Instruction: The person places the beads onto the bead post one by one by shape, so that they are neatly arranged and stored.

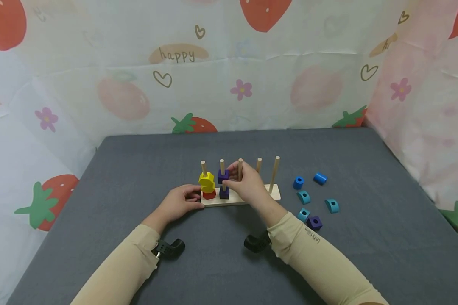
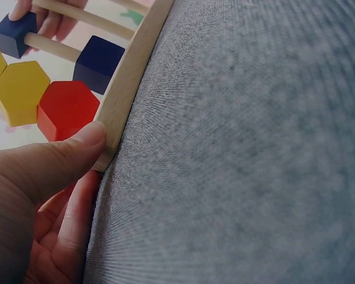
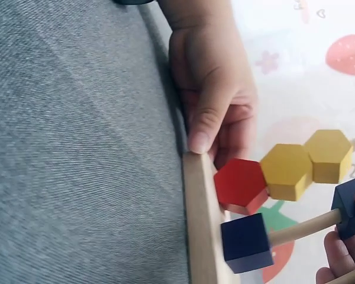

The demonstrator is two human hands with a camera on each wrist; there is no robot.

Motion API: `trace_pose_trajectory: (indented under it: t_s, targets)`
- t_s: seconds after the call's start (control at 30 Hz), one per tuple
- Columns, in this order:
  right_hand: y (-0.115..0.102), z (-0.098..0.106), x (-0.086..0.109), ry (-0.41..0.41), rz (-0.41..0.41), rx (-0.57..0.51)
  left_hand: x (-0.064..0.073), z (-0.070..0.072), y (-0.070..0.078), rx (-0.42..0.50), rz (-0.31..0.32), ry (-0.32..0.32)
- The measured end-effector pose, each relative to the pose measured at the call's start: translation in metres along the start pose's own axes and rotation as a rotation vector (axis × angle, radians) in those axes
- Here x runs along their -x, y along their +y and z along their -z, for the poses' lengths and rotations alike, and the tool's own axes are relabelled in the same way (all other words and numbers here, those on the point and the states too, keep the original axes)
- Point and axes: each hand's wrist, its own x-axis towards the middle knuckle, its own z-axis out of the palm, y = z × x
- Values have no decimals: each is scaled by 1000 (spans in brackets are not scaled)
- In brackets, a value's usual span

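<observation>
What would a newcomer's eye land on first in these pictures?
Probably the bright yellow blocks above a red block on the leftmost peg of the wooden stand. Next, the right hand holding a purple block on the neighbouring peg, and the left hand gripping the stand's end.

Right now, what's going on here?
A person's right hand holds a purple block on the second peg from the left, above another purple block, while the left hand holds the end of the wooden base. The leftmost peg carries two yellow blocks over a red one. Loose blocks, mostly blue and teal, lie to the right.
</observation>
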Motion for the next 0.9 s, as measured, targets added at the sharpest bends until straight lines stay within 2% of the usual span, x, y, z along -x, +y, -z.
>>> trace_pose_trajectory:
  t_s: [0.37,0.9]
  targets:
    - [17,-6,2,-20,-62,0,0,0,0,-10,-14,3]
    - [28,-12,2,-10,-61,13,1,-1,2,-17,-7,12]
